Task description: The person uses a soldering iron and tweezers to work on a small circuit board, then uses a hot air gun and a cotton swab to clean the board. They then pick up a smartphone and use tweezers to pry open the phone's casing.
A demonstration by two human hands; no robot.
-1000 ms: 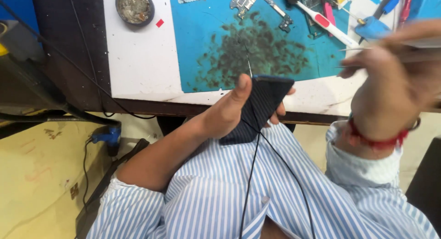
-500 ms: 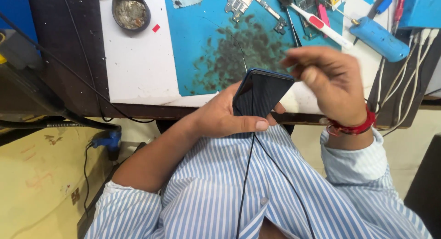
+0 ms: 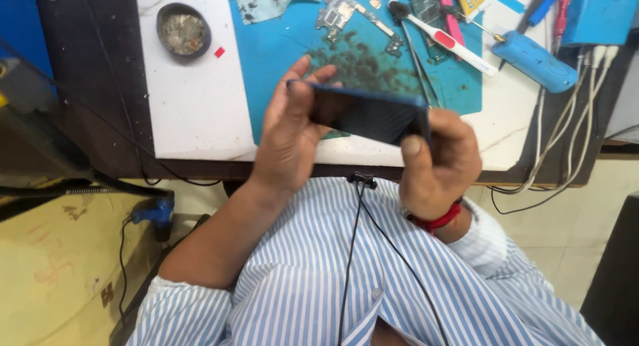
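I hold a dark smartphone (image 3: 363, 113) with a blue edge sideways in both hands, just above the front edge of the white workbench (image 3: 193, 113). My left hand (image 3: 289, 133) grips its left end, fingers spread over the back. My right hand (image 3: 439, 163), with a red thread band on the wrist, grips the right end with the thumb on the corner. A black cable (image 3: 353, 253) hangs down over my striped shirt.
A stained blue work mat (image 3: 293, 46) lies behind the phone with a bare circuit board (image 3: 339, 13), a white and red brush (image 3: 446, 40) and tweezers. A round dark dish (image 3: 184, 30) sits at back left. A blue tool (image 3: 532, 60) and white cables (image 3: 572, 120) are at right.
The phone turned from upright in my left hand to lying sideways. My right hand came down from the tools and took hold of its right end.
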